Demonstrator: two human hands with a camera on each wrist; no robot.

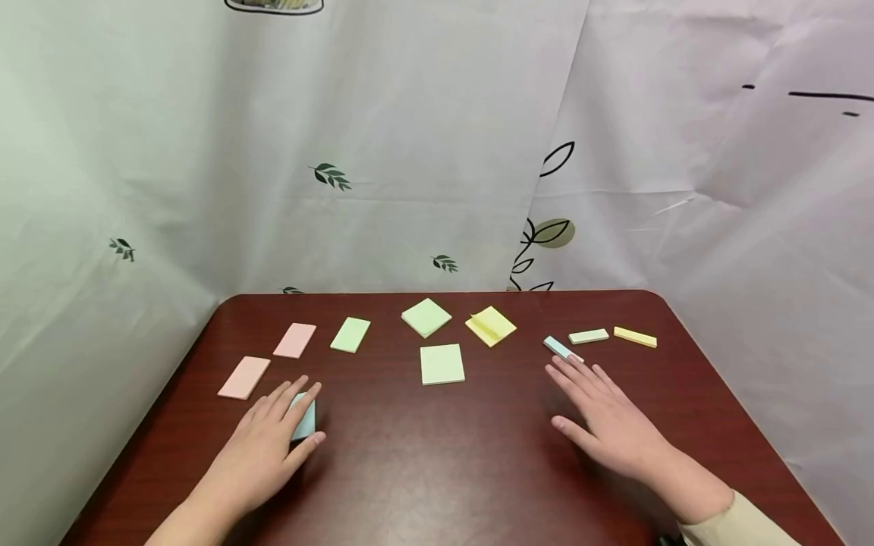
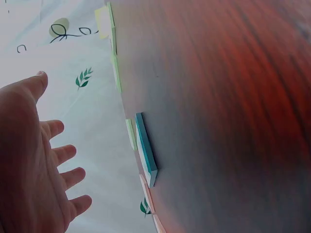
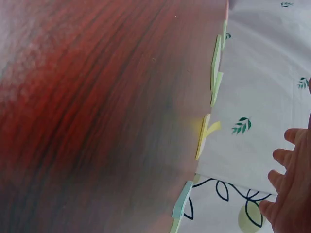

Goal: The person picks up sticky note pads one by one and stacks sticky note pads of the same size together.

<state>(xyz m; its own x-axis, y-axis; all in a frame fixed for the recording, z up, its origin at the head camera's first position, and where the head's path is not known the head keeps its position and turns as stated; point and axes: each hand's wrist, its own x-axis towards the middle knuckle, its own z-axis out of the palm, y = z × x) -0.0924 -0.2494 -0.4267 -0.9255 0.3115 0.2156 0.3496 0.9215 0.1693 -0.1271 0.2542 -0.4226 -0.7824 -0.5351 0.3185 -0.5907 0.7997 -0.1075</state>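
Observation:
My left hand (image 1: 262, 444) hovers with spread fingers over a blue sticky note pad (image 1: 306, 418), partly covering it in the head view. In the left wrist view, a gap shows between that hand and the blue pad (image 2: 146, 150), which lies flat on the table. My right hand (image 1: 611, 425) is held over the table's right side, fingers extended and holding nothing. Its fingertips overlap the near end of a narrow light-blue sticky strip pad (image 1: 560, 347) in the head view. The right wrist view shows this hand (image 3: 294, 179) raised above the tabletop.
Two pink pads (image 1: 294, 340) and a small green pad (image 1: 351, 334) lie at the left. Two pale green square pads (image 1: 442, 365) and a yellow pad (image 1: 501, 322) with a lifted sheet lie mid-table. Green (image 1: 589, 336) and yellow strips (image 1: 635, 337) are right. A curtain (image 1: 410, 152) hangs behind.

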